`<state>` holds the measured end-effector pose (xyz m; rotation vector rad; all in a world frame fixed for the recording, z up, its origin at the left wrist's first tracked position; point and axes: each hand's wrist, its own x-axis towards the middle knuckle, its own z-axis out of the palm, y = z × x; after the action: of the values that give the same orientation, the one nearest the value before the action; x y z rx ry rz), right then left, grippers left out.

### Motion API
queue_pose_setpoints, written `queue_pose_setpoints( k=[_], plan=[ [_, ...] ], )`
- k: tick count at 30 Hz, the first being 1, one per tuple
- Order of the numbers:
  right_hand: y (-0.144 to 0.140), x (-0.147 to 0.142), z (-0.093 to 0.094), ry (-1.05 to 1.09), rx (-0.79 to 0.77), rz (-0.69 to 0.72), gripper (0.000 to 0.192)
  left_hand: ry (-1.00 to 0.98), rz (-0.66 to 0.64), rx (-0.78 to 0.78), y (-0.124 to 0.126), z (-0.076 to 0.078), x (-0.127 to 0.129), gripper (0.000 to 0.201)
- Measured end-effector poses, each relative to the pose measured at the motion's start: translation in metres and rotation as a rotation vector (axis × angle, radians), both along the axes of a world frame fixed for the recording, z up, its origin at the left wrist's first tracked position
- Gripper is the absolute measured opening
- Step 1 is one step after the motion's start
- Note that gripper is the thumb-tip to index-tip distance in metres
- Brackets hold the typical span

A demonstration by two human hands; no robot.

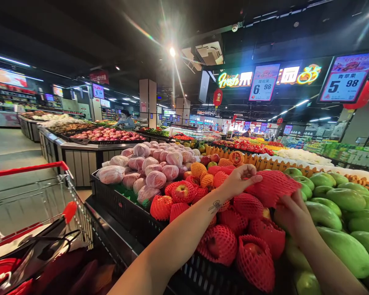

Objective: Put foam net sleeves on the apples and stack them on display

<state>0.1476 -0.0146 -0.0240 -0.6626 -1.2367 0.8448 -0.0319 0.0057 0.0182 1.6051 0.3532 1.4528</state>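
My left grip (240, 180) and right grip (293, 211) pinch opposite ends of a red, elongated foam-net sleeve (270, 188), its long axis running crosswise between them; whether it holds fruit, I cannot tell. Round apples in red foam nets (218, 245) crowd below, glossy green apples (326, 215) lie beside my right grip, and pinkish, film-wrapped round fruits (156, 179) sit farther left.
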Motion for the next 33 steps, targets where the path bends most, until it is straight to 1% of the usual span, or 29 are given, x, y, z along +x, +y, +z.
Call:
queue_pose_setpoints(
  k=[1, 3, 6, 10, 12, 15, 17, 21, 23, 25, 27, 29, 30, 31, 33],
  plan=[
    [-0.001, -0.001, 0.001, 0.061, -0.045, 0.036, 0.042, -0.036, 0.012, -0.011, 0.001, -0.001, 0.001, 0.060],
    [-0.002, -0.003, 0.001, 0.142, -0.111, 0.077, 0.046, -0.096, 0.017, -0.039, 0.002, -0.002, 0.003, 0.061],
    [-0.002, -0.003, 0.003, 0.159, -0.136, 0.106, 0.049, -0.168, 0.003, -0.062, 0.002, -0.006, 0.006, 0.058],
    [-0.005, -0.005, 0.006, 0.184, -0.175, 0.189, 0.047, -0.325, 0.024, -0.076, 0.003, -0.007, 0.007, 0.054],
    [-0.006, -0.006, 0.008, 0.189, -0.178, 0.214, 0.048, -0.374, -0.001, -0.115, 0.004, -0.006, 0.006, 0.053],
    [-0.008, -0.007, 0.012, 0.208, -0.168, 0.224, 0.048, -0.354, -0.067, -0.192, 0.004, -0.005, 0.004, 0.056],
    [-0.010, -0.007, 0.016, 0.235, -0.153, 0.237, 0.043, -0.308, -0.100, -0.231, 0.002, -0.005, 0.003, 0.060],
    [-0.016, -0.008, 0.024, 0.281, -0.108, 0.235, 0.032, -0.177, -0.199, -0.247, -0.003, -0.003, 0.002, 0.068],
    [-0.019, -0.008, 0.027, 0.297, -0.116, 0.207, 0.028, -0.080, -0.229, -0.214, -0.002, -0.004, 0.002, 0.073],
    [-0.019, -0.007, 0.028, 0.309, -0.129, 0.175, 0.023, 0.010, -0.187, -0.158, 0.000, -0.006, 0.002, 0.073],
    [-0.017, -0.005, 0.028, 0.319, -0.144, 0.147, 0.019, 0.090, -0.076, -0.067, 0.002, -0.009, 0.002, 0.067],
    [-0.014, -0.003, 0.027, 0.326, -0.174, 0.129, 0.020, 0.159, 0.066, 0.081, 0.002, -0.011, 0.001, 0.063],
    [-0.012, -0.003, 0.025, 0.320, -0.192, 0.122, 0.022, 0.190, 0.128, 0.172, 0.001, -0.012, 0.001, 0.067],
    [-0.010, -0.002, 0.024, 0.303, -0.207, 0.122, 0.026, 0.221, 0.174, 0.263, 0.000, -0.013, 0.001, 0.075],
    [-0.007, -0.003, 0.020, 0.235, -0.217, 0.156, 0.036, 0.293, 0.217, 0.408, -0.003, -0.014, 0.000, 0.095]
  ],
)
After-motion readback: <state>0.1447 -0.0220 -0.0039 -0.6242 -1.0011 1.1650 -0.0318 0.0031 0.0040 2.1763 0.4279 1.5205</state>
